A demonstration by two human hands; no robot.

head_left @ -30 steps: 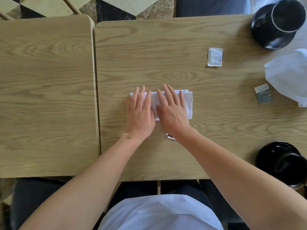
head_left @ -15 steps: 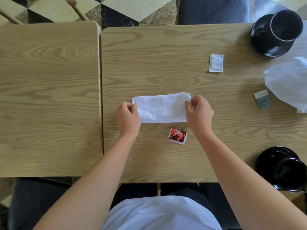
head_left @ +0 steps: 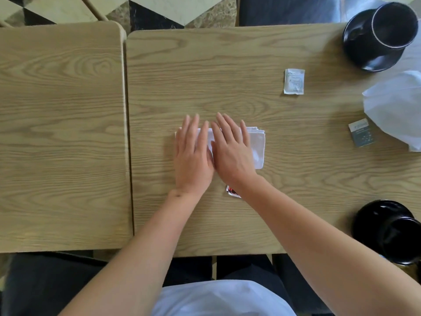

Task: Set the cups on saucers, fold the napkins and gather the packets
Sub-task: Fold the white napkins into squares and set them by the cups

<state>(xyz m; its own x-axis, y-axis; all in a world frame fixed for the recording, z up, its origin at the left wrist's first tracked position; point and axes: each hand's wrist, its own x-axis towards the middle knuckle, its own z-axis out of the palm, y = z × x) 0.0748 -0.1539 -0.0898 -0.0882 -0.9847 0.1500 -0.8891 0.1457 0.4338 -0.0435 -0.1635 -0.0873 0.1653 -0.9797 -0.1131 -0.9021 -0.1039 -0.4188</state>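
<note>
Right now both palms lie flat on the folded napkin [head_left: 258, 148] in the middle of the table [head_left: 227, 65], and going left to right shows where trouble could come. Her left hand [head_left: 193, 153], fingers straight and holding nothing, covers the napkin's left end; the right hand [head_left: 232, 151] lies just beside it, equally flat, pressing the middle. Only the napkin's right end shows, its layered edges slightly stepped. If she slides her palms apart unevenly, I'd guess those layers creep and the fold comes out crooked.

Just under her right wrist a red packet [head_left: 232, 192] peeks out, mostly hidden. A careless drag of the forearm could sweep it toward the near edge of the table.

Further right lies a white packet [head_left: 294, 81], well apart from the hands, then a grey packet [head_left: 362, 135] touching or just beside a loose, unfolded napkin [head_left: 396, 110]. Pulling that napkin in may flick the grey packet away.

At the far right stand two black cups on saucers, one at the far corner [head_left: 391, 23] and one at the near edge [head_left: 401, 238]; the near one sits close to her right elbow, so a wide reach could knock it.
</note>
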